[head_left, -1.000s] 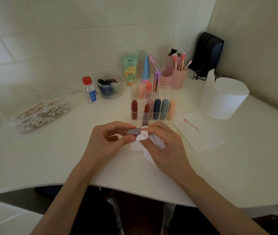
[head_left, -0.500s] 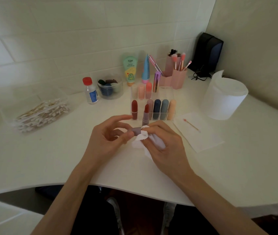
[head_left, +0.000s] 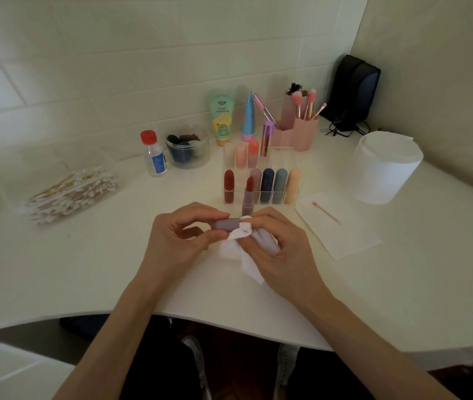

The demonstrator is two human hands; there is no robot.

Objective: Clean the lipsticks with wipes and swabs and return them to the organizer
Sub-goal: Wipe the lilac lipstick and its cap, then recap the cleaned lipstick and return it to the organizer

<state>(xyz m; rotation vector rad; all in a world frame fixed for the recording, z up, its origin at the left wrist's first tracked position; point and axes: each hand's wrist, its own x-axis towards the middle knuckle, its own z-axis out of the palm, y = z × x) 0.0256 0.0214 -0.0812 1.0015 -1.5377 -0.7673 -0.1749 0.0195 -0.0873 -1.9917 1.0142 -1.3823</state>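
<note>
Task partway: the left grip pinches a mauve lipstick tube that the right grip wraps in a clutched wipe, while an uncapped lipstick just beyond them waits outside the part-filled organizer.

Passable: bare tabletop at near left and near right.
Obstructions: swab pile, left; bottle and jar, far; open lipstick upright just before organizer; paper sheet, right; tissue roll, far right.
</note>
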